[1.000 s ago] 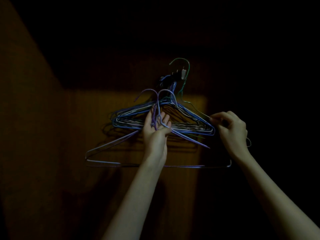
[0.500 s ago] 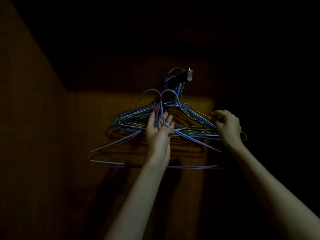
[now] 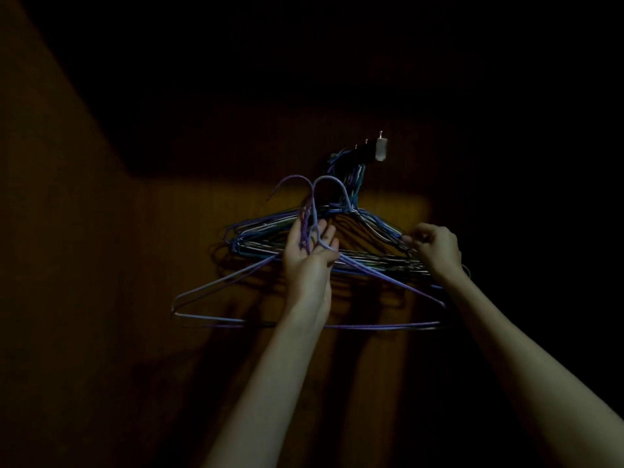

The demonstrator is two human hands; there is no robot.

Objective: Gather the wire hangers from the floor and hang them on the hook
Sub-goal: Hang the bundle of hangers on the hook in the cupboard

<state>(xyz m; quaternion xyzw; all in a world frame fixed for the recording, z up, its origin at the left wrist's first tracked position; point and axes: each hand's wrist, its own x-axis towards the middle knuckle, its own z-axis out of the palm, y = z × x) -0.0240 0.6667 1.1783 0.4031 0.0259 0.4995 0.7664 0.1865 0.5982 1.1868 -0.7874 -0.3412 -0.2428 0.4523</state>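
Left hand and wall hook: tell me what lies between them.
In the head view, between the left hand and the wall hook lie the raised hook ends of the purple hangers it holds, then the bundled necks of the hung hangers.

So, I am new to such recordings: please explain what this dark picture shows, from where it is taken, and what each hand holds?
The camera sits on a person's head and looks up along both bare arms. No machine is here. The left hand grips the necks of two purple wire hangers, not yet hung. The right hand pinches the right end of a bundle of blue and grey wire hangers that hangs from a small metal wall hook on a brown wooden wall.
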